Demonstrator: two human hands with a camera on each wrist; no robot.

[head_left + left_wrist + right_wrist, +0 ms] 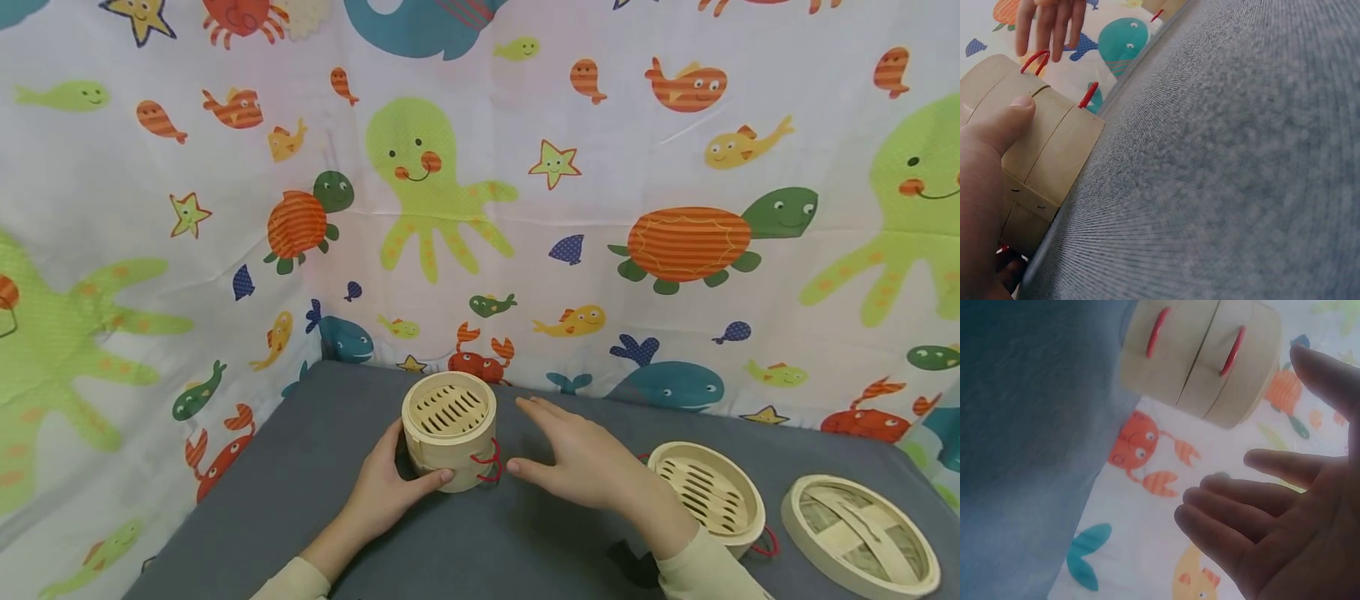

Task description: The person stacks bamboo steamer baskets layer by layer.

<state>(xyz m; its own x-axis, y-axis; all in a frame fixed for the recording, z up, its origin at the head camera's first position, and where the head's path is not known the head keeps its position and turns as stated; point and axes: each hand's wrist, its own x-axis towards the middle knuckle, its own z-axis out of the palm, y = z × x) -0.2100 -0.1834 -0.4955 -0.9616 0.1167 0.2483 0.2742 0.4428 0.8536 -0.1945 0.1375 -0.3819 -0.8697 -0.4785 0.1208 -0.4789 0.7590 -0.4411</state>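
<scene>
Two small bamboo steamer baskets stand stacked on the grey cloth, the slatted floor of the upper one facing up. My left hand grips the stack from its left side, thumb across the front and fingers round the back. In the left wrist view the thumb lies on the baskets' wall, near a red loop. To the right of the stack, my right hand is held up with fingers extended, apart from it. The right wrist view shows that hand's open palm beside the stack and its red loops.
Another slatted steamer basket with red loops sits at the right, partly behind my right forearm. Right of it lies a round woven bamboo lid. A black object shows under the right wrist. A sea-animal curtain hangs behind the table.
</scene>
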